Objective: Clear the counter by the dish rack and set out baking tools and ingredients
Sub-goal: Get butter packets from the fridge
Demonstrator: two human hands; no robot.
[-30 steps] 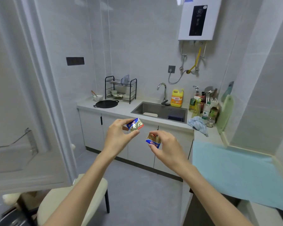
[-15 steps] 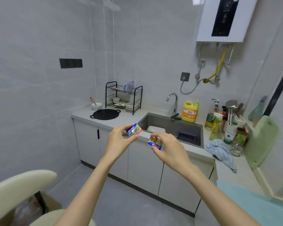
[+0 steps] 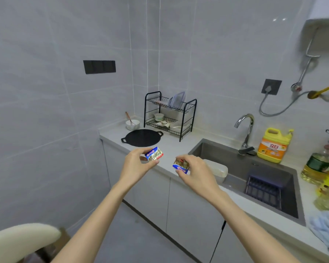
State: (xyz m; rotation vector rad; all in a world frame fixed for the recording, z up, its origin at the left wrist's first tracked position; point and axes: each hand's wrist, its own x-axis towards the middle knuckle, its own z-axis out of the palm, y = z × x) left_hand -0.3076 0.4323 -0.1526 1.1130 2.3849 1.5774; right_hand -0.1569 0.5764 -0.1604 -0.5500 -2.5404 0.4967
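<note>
Bare grey counter (image 3: pixel 176 149) between the round black griddle pan (image 3: pixel 142 137) and steel sink (image 3: pixel 235 158) (black wire rack (image 3: pixel 169 114) behind) lies open.

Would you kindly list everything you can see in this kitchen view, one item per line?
left packet: 1, blue-gold foil, in left hand
right packet: 1, blue-gold foil, in right hand
dish rack: 1, black, back of counter
pan: 1, black, before rack
bowl: 1, white, left of rack
sink: 1, grey, right of rack
tub: 1, white, in sink
basket: 1, dark blue, in sink
tap: 1, chrome, behind sink
detergent bottle: 1, yellow, beside tap
oil bottle: 1, yellow-green, right edge
cloth: 1, light blue, lower right
chair: 1, cream, lower left
left hand: 1, bare, pinching left packet
right hand: 1, bare, pinching right packet
</note>
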